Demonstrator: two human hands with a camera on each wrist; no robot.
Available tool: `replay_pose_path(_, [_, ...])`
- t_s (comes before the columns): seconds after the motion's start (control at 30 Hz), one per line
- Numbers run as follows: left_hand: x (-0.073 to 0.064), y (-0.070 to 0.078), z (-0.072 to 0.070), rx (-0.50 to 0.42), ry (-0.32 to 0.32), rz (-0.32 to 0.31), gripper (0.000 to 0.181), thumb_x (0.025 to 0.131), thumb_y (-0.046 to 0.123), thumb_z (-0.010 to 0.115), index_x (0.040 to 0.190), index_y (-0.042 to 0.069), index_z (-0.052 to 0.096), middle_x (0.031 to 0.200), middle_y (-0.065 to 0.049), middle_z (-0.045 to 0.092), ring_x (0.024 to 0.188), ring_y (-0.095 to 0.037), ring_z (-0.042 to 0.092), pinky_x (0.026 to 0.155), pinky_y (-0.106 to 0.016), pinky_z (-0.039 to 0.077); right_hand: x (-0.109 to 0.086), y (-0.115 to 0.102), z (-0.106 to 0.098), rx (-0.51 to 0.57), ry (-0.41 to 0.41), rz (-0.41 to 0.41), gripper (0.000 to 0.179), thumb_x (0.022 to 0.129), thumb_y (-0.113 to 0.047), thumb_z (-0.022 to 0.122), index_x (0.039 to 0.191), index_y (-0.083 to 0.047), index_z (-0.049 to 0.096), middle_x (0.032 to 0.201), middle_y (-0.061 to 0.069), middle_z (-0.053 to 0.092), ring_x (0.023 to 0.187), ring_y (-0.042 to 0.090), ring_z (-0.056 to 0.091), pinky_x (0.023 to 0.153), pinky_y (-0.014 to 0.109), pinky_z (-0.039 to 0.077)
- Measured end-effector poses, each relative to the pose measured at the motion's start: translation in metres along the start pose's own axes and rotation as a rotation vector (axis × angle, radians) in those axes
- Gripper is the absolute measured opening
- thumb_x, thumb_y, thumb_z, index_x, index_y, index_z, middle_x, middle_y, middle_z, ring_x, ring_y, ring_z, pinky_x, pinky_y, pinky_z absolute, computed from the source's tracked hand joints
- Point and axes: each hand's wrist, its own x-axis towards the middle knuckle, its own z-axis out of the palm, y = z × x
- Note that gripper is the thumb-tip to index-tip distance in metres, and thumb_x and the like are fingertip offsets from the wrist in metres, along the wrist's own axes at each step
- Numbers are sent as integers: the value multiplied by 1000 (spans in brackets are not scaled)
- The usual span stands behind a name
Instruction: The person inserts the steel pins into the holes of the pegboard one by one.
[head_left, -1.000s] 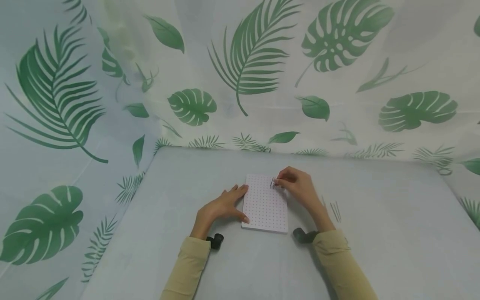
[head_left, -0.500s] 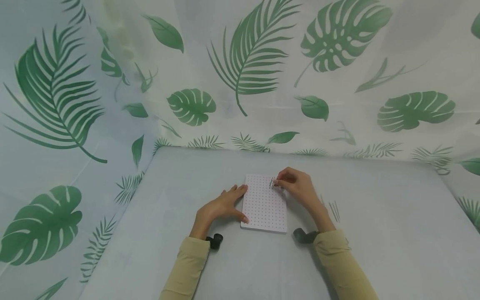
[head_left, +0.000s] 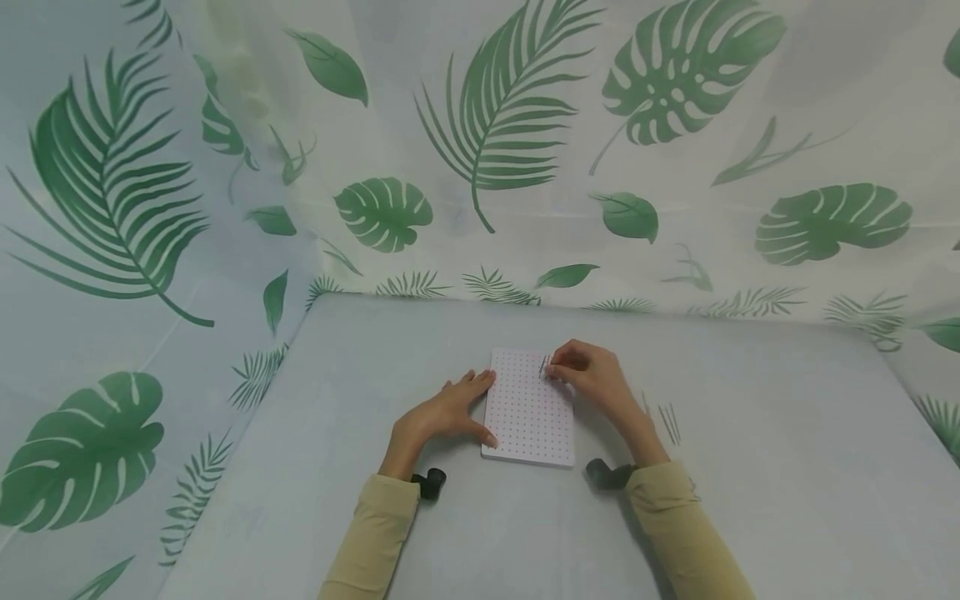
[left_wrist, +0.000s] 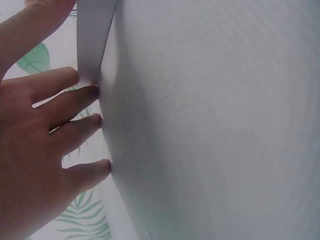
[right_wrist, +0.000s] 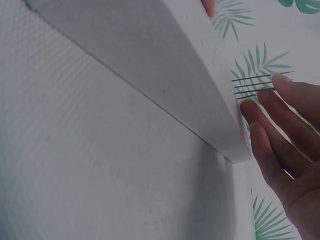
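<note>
A white block (head_left: 528, 417) with a grid of small dots on its top lies on the table. My left hand (head_left: 446, 408) is spread along its left side, thumb on the near part and fingertips at the far part of that edge. Several thin dark pins (right_wrist: 252, 78) stand upright in the block near its far right corner. With thumb and index finger, my right hand (head_left: 591, 377) pinches one thin pin in that group; its other fingers hang beside the block's edge in the right wrist view.
More loose thin pins (head_left: 670, 423) lie on the white-covered table (head_left: 787, 467) right of the block, near my right forearm. Leaf-patterned curtains (head_left: 525, 142) rise behind and to the left. Dark wrist cameras (head_left: 431, 483) sit at both cuffs.
My right hand has come down slightly towards the block, fingers still at the group of pins. My left hand and the block stay in place.
</note>
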Motion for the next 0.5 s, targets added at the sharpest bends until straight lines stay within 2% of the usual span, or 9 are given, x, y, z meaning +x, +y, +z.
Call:
replay_pose_path(0.27, [0,1,0,7,6,-12,107,80,28,90,163,6,26,171,-10,23,161,-30,12,131,-53,8,-5,7,-7,-40,-6,3,16,90,-16,79,103,-9,75,102,8,78,97,25,75,87,37,57])
replay_pose_path(0.5, [-2,1,0,2,3,-14,107,80,27,90,163,5,26,171,-10,23,161,-31,11,131,-53,8,-11,13,-16,-55,11,-14,17,91,-17,80,106,-8,75,105,8,78,100,26,75,89,39,58])
